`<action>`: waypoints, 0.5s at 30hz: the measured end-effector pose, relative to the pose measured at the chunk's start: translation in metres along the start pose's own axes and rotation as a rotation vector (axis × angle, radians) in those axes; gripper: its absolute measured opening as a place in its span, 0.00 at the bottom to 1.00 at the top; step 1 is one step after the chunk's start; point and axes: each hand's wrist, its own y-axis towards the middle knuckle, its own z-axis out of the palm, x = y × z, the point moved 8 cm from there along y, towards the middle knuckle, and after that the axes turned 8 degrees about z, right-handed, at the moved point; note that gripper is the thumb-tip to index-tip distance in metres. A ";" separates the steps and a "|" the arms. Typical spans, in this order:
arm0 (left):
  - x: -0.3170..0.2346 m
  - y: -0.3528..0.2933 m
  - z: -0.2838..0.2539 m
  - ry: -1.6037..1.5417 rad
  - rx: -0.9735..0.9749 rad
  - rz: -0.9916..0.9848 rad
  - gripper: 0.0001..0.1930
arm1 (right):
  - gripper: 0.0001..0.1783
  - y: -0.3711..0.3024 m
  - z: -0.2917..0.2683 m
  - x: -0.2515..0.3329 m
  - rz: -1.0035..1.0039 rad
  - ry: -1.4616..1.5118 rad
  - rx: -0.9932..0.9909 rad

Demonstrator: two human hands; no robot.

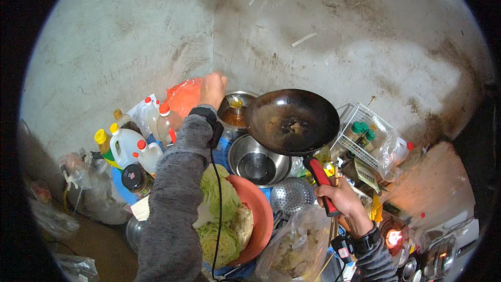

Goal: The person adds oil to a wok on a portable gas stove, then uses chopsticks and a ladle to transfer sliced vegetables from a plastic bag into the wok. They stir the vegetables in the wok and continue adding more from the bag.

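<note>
My right hand [342, 197] is wrapped round the red and black handle of a dark wok [292, 122], lifted and tilted above the cluttered table. Small brown scraps and a greasy sheen show on its inside. Thin wooden sticks [334, 227], like chopsticks, run past the same hand; whether its fingers grip them too I cannot tell. My left hand [213, 90] is closed at the far side, around what looks like the handle of a small ladle [236, 103]. Yellowish liquid shows in the ladle, over a metal basin [241, 94] holding brown liquid. The wok's left edge comes close to this basin.
An empty steel bowl [259, 161] and a perforated skimmer [292, 196] sit below the wok. Cut cabbage [222, 240] lies in an orange basin [263, 214]. Plastic jugs [125, 146] crowd the left, a white wire basket [365, 125] with jars the right. Dirty walls stand behind.
</note>
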 end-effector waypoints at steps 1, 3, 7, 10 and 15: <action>0.006 0.002 -0.002 -0.063 0.007 -0.080 0.13 | 0.12 0.000 0.002 0.003 -0.030 0.049 0.035; 0.021 0.005 -0.004 -0.221 0.052 -0.270 0.13 | 0.11 0.000 0.004 0.007 -0.057 0.094 0.067; 0.019 0.023 -0.038 -0.141 -0.067 -0.182 0.13 | 0.11 0.002 0.003 0.010 -0.054 0.092 0.044; 0.012 0.034 -0.050 -0.288 -0.038 -0.208 0.12 | 0.11 0.004 0.004 0.012 -0.053 0.089 0.065; -0.037 0.040 -0.082 -0.452 -0.046 -0.128 0.11 | 0.09 0.010 0.008 0.016 -0.068 0.119 0.123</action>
